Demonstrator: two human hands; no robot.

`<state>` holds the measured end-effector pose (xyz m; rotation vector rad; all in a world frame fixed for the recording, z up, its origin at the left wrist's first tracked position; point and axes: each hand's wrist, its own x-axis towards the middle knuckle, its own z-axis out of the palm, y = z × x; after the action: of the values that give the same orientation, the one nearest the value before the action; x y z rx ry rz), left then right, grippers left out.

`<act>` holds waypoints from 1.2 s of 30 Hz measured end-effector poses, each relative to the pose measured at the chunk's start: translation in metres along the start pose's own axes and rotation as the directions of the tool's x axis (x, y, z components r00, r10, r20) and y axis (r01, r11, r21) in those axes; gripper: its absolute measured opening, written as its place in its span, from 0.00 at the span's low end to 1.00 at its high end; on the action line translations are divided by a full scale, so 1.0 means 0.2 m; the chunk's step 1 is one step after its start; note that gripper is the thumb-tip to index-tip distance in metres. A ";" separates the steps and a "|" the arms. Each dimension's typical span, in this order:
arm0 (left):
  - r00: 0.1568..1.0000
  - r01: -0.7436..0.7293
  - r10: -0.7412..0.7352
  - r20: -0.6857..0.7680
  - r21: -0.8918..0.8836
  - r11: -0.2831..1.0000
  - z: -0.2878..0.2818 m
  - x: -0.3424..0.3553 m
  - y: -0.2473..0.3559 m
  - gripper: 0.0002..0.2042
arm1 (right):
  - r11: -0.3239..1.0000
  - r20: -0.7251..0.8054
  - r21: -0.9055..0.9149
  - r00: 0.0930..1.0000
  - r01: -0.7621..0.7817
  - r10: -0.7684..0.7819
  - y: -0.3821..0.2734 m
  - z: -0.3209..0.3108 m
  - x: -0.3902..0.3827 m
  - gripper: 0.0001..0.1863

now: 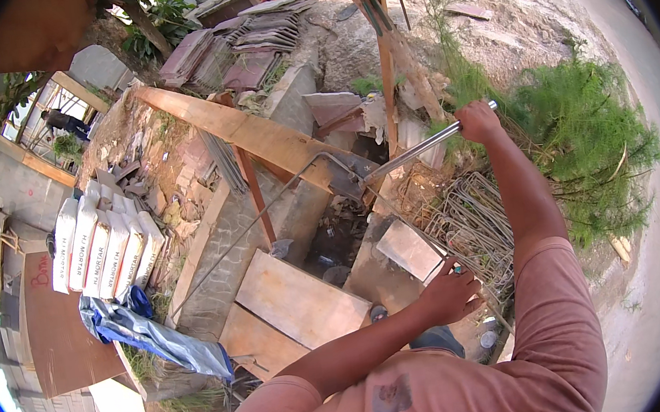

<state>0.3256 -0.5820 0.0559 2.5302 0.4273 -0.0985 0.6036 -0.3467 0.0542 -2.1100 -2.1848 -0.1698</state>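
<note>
My right hand (480, 122) is wrapped round the upper end of a long silvery metal pipe (430, 144), a bending lever. The pipe's lower end meets a thin steel rod (255, 216) at the end of a wooden plank (246, 130). Bent near the plank's end, the rod has one long arm reaching down to the left. Another stretch runs toward my left hand (449, 294), whose fingers curl about it, a ring on one of them. Next to that hand lies a stack of bent steel stirrups (472, 219).
Wooden boards (303, 296) lie below the plank, by a dark gap with rubble. White sacks (108, 241) and a blue-silver tarp (154, 333) are at left. Upright wooden posts (385, 63) flank the plank. A green bush (584, 135) grows at right. A person (64, 123) bends over far left.
</note>
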 end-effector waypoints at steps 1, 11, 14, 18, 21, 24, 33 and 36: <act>0.977 -0.064 0.063 -0.203 0.001 0.998 0.05 -0.03 -0.01 0.15 | 1.000 0.004 0.011 1.000 -0.015 0.015 0.00 -0.01 -0.03 0.04; 0.935 0.156 -0.120 -0.333 0.083 0.984 0.21 -0.37 -0.01 0.15 | 0.976 -0.066 -0.041 0.975 -0.213 0.211 -0.14 -0.05 -0.43 0.05; 0.865 0.314 -0.249 -0.436 0.084 0.946 0.23 -0.54 -0.01 0.15 | 0.966 -0.121 -0.027 0.960 -0.258 0.253 -0.21 -0.05 -0.58 0.06; 0.705 0.470 -0.404 -0.583 -0.043 0.881 0.33 -0.78 -0.13 0.18 | 0.937 -0.140 -0.027 0.929 -0.348 0.342 -0.36 -0.09 -0.74 0.07; 0.720 0.612 -0.618 -0.315 -0.132 0.780 0.22 -0.97 -0.19 0.18 | 0.902 -0.163 -0.014 0.891 -0.432 0.424 -0.46 -0.07 -0.91 0.08; 0.701 0.640 -0.619 -0.355 -0.071 0.765 0.16 -1.16 -0.33 0.17 | 0.883 -0.175 0.003 0.869 -0.470 0.463 -0.64 -0.15 -1.07 0.09; 0.497 0.773 -0.673 -0.548 -0.073 0.630 0.01 -1.57 -0.84 0.17 | 0.785 0.012 0.338 0.836 -0.520 0.549 -1.29 -0.33 -1.35 0.14; 0.511 0.744 -0.657 -0.554 -0.098 0.661 0.07 -1.54 -0.80 0.17 | 0.826 0.032 0.306 0.873 -0.473 0.488 -1.18 -0.33 -1.35 0.16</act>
<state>-0.0178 -0.5490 0.0102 2.3061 1.7556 0.3236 0.3775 -0.6320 0.0775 -2.3475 -1.4611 0.1494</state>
